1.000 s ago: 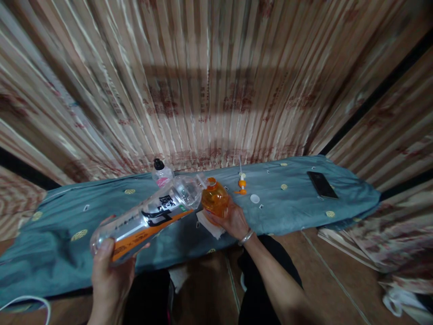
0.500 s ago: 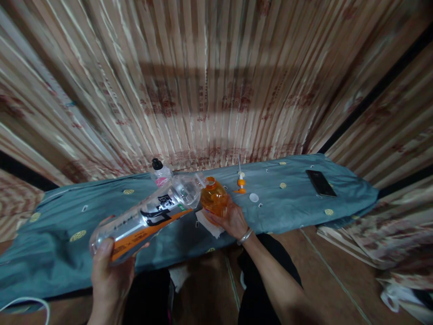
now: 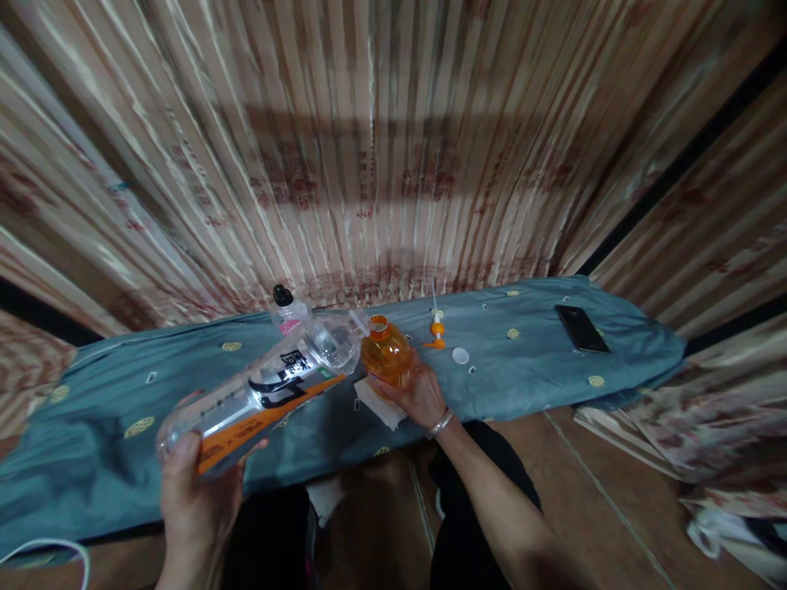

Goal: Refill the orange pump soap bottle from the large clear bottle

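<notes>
Your left hand [image 3: 200,496] is wrapped round the base end of a large clear bottle [image 3: 264,392], thumb on top, fingers parted only as wide as its girth. The bottle is held tilted above the counter [image 3: 522,373], neck towards your right. Your right hand [image 3: 421,395] has its fingers curled round the lower body of an amber bottle [image 3: 388,354], uncapped and leaning slightly left, its mouth just beside the clear neck; whether the two touch cannot be confirmed in this dim view. In my assessment, the clear bottle is light and thin-walled, liable to dent and slip, and is best steadied at mid-body. The amber bottle should prove stiffer but slick; your low hold suits it and leaves the rim clear. Materials noted: transparent plastic with a silver and orange printed label on the long cylinder; glossy translucent orange plastic on the rounded one. The counter wears soft, creased teal cloth bearing crumpled white paper [image 3: 379,405], a white-and-orange pump head [image 3: 437,330] with a slender tube, a flat white disc [image 3: 461,356] and a smooth black slab [image 3: 581,329]. A black-capped bottle [image 3: 293,316] stands behind.
</notes>
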Tool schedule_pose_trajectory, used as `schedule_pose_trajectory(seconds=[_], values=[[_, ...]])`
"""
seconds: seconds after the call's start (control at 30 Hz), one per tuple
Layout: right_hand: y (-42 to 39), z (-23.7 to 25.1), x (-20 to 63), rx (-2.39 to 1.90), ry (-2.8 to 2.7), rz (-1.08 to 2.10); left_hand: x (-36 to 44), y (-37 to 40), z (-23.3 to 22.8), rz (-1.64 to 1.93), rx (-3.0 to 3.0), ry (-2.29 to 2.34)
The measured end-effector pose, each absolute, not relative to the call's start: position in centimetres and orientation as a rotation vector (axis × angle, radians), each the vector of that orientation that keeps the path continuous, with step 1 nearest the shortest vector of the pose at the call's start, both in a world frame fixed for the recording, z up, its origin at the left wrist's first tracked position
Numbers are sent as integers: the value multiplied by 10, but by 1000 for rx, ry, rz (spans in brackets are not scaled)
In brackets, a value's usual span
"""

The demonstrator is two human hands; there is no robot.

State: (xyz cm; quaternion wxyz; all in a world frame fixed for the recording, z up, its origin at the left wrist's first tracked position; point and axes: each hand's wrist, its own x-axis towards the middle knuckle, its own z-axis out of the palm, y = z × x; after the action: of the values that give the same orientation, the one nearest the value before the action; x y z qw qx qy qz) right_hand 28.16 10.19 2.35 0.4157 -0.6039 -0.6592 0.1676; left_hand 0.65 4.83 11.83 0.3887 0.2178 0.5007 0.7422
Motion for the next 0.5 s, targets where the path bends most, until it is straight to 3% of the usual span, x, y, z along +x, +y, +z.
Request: schedule_pose_trajectory(seconds=[0.5], values=[[100, 24, 279, -1546, -1646, 441, 10, 46, 119, 1927, 668, 1266]])
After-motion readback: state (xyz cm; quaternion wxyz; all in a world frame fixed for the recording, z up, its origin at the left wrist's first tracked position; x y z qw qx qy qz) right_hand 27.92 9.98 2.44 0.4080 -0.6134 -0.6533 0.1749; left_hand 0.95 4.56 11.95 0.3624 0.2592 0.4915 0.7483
